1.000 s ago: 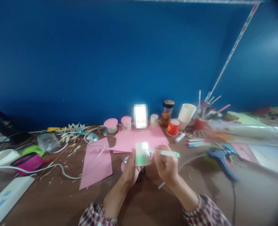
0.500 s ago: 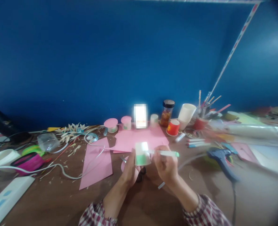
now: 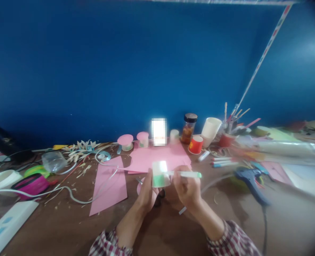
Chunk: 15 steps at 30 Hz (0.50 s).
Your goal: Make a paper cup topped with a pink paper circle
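Head view: cup (image 3: 160, 170) held above the table (image 3: 168, 234), mid-scene between the hands, its wider end down; white, with a green patch on the lower part and a bright glare above.
Left hand (image 3: 146, 192): fingers clamped on the cup, thumb along its left side, the rest beneath and partly hidden.
Right hand (image 3: 187, 183): fingers closed together on a marker (image 3: 190, 174), which lies nearly level, green end to the right, the other end toward the cup; blur hides whether it touches.
Under the hands: scissors (image 3: 159, 199), partly covered by the left hand, with a pink disc (image 3: 139, 188) just left.
Far middle: pink sheets (image 3: 157, 156); behind them two pink-topped cups (image 3: 143, 142), a glowing, blurred-out rectangle (image 3: 159, 131) and a small white cup (image 3: 174, 136).
Far right: lidded jar (image 3: 189, 131), red cup (image 3: 196, 145) and tall white cups (image 3: 210, 131).
Right: pens (image 3: 223, 162), glue gun (image 3: 250, 183).
Left: single pink sheet (image 3: 109, 188) crossed by a white cable (image 3: 79, 201); power strip (image 3: 12, 225) nearer.
Backdrop: blue wall (image 3: 136, 64).
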Each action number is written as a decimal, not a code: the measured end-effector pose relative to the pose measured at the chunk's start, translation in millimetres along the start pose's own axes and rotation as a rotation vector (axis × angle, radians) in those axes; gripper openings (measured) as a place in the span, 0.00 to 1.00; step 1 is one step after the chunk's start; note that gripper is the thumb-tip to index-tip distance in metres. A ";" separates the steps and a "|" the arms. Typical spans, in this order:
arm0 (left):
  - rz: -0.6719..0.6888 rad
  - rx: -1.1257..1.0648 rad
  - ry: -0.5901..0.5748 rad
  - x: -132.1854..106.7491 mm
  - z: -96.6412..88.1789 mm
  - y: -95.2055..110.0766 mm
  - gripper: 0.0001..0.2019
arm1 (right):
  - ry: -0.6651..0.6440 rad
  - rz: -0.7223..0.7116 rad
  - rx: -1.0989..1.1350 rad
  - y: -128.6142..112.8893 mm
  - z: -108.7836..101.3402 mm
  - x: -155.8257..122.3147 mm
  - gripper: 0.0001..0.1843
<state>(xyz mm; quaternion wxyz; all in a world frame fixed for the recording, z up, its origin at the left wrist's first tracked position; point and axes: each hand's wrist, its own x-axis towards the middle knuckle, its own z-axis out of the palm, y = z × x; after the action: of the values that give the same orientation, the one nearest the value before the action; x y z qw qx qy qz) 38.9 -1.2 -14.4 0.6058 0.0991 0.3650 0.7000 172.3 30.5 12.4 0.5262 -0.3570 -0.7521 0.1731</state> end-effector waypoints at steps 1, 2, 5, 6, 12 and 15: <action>-0.003 0.001 0.004 0.0 0.0 0.0 0.27 | -0.001 -0.001 0.006 0.0 0.0 -0.3 0.10; -0.006 0.002 0.005 0.0 0.1 0.0 0.27 | -0.001 0.000 0.014 0.0 -0.1 -0.5 0.10; -0.015 0.006 -0.005 -0.5 1.0 0.5 0.27 | 0.014 0.001 0.050 -1.3 -0.6 -0.3 0.09; -0.016 0.011 -0.011 -0.8 1.5 0.9 0.27 | 0.028 0.000 0.064 -1.9 -0.9 0.1 0.09; -0.023 0.058 -0.029 -4.1 3.9 3.9 0.29 | 0.098 0.003 0.121 -4.0 -0.9 2.5 0.06; -0.008 0.072 -0.042 -5.2 4.4 4.3 0.29 | 0.100 0.018 0.128 -3.0 0.2 2.2 0.06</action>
<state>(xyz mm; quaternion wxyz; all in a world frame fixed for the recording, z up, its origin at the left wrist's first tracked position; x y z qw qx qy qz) 39.4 -4.4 -6.9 0.6119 0.1341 0.3779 0.6817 170.7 30.1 15.7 0.5832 -0.3374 -0.7092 0.2074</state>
